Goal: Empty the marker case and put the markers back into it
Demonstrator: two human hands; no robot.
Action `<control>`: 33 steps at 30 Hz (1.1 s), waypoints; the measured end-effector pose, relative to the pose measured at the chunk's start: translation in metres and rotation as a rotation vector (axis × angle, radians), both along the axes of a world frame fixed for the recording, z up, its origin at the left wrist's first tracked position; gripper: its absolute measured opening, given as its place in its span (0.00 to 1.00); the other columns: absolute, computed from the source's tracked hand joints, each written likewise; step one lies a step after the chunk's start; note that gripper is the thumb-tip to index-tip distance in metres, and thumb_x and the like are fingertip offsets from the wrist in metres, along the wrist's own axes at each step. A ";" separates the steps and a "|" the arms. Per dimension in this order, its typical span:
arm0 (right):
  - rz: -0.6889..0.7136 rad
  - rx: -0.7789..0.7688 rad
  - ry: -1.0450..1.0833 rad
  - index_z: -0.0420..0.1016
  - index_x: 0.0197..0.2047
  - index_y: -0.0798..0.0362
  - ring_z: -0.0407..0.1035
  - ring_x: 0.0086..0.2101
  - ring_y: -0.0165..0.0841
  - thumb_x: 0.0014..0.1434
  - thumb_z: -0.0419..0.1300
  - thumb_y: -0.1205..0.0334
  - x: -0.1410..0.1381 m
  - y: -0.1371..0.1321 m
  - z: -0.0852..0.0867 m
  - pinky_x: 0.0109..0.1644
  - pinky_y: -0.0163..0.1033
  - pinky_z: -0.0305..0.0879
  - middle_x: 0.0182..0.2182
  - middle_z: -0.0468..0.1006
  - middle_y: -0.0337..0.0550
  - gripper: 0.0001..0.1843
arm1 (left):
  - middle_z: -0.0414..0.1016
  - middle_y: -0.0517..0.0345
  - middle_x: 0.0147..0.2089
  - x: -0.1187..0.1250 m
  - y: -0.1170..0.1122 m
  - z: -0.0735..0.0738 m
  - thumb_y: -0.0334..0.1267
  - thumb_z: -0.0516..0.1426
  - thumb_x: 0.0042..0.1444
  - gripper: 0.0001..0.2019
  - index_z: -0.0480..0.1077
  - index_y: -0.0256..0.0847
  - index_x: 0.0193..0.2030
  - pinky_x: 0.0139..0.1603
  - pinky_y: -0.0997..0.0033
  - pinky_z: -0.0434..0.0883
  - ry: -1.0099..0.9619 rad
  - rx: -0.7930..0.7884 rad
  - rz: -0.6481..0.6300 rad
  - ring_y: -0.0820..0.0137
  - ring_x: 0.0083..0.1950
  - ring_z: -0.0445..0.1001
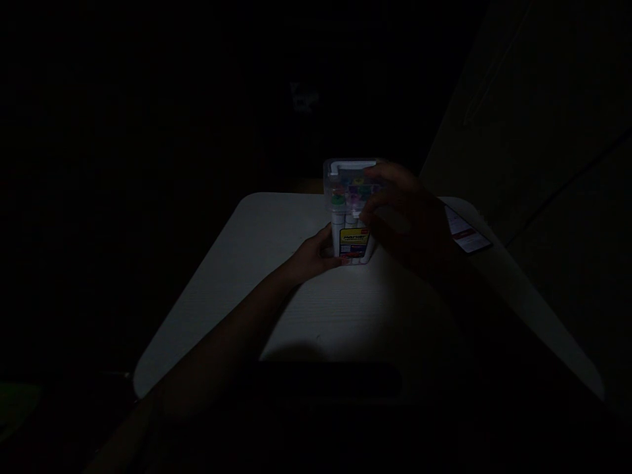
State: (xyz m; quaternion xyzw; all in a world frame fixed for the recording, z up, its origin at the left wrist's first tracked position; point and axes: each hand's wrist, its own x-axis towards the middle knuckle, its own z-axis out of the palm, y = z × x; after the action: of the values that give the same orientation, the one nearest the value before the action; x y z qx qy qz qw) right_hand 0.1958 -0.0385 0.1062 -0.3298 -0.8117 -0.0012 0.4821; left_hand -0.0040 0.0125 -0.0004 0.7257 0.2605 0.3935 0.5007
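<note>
Left forearm (212, 332) sweeps in from the bottom of the frame, and the left hand (316, 255) is closed against the near corner of a clear plastic marker case (348, 210), fingers curled around its side. Right hand (399, 217) comes over from the other side, dark and spread wide, fingers reaching across the case; in this light I can't tell whether it's gripping or only touching. The case sits between the hands above the white counter (355, 316), and whether it rests there or is lifted is hard to call.

That case looks light, stiff and smooth, so it could slip, and the firmest hold looks to be on both long sides. A white strip (345, 168) runs along the far end, possibly a carry handle.

Count it up: one case, one yellow label (354, 242), at least three white marker barrels (338, 230), and at least six coloured caps (353, 191), too dim for an exact tally. Farther right, one printed card (464, 230) lies on the counter.
</note>
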 end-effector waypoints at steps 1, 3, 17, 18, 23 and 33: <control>0.005 0.017 -0.004 0.75 0.32 0.44 0.65 0.60 0.44 0.59 0.59 0.51 0.000 0.000 -0.001 0.63 0.57 0.64 0.54 0.75 0.41 0.08 | 0.70 0.42 0.62 0.000 0.000 0.000 0.43 0.68 0.46 0.38 0.60 0.37 0.63 0.63 0.49 0.68 -0.009 0.001 -0.006 0.51 0.62 0.71; -0.008 0.039 -0.005 0.75 0.32 0.43 0.64 0.61 0.43 0.59 0.58 0.50 0.000 0.000 -0.003 0.64 0.57 0.64 0.55 0.75 0.39 0.09 | 0.69 0.42 0.63 0.000 0.000 0.001 0.42 0.68 0.46 0.38 0.60 0.37 0.63 0.64 0.49 0.68 -0.016 -0.001 -0.014 0.51 0.62 0.70; -0.035 -0.031 -0.050 0.79 0.42 0.36 0.57 0.65 0.44 0.60 0.57 0.50 0.013 0.012 -0.005 0.71 0.58 0.52 0.58 0.74 0.33 0.11 | 0.71 0.43 0.61 -0.002 0.001 -0.002 0.41 0.68 0.46 0.35 0.63 0.38 0.60 0.65 0.47 0.66 -0.005 0.037 0.014 0.53 0.62 0.71; -0.028 -0.033 -0.065 0.79 0.42 0.36 0.55 0.66 0.44 0.59 0.57 0.48 0.014 0.014 -0.004 0.71 0.58 0.51 0.58 0.73 0.33 0.12 | 0.71 0.42 0.61 -0.002 0.000 -0.001 0.41 0.68 0.46 0.35 0.63 0.38 0.60 0.65 0.47 0.66 0.002 0.022 0.011 0.53 0.61 0.71; 0.004 -0.046 -0.114 0.78 0.47 0.34 0.56 0.66 0.44 0.61 0.53 0.41 0.018 0.022 -0.002 0.71 0.56 0.51 0.61 0.71 0.34 0.17 | 0.68 0.39 0.63 -0.002 -0.002 0.005 0.41 0.69 0.45 0.36 0.61 0.36 0.60 0.64 0.47 0.67 -0.012 -0.038 -0.009 0.52 0.62 0.70; 0.031 -0.177 -0.059 0.79 0.44 0.32 0.60 0.63 0.44 0.59 0.54 0.38 0.015 0.014 0.012 0.69 0.56 0.54 0.56 0.75 0.32 0.18 | 0.70 0.41 0.62 -0.003 0.001 0.000 0.41 0.69 0.46 0.35 0.63 0.38 0.60 0.65 0.46 0.66 -0.009 0.021 -0.018 0.52 0.62 0.70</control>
State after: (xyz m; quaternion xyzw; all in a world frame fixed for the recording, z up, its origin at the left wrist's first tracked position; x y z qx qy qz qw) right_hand 0.2113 -0.0247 0.1180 -0.3586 -0.8273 0.0684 0.4269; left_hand -0.0073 0.0137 -0.0002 0.7314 0.2475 0.3947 0.4980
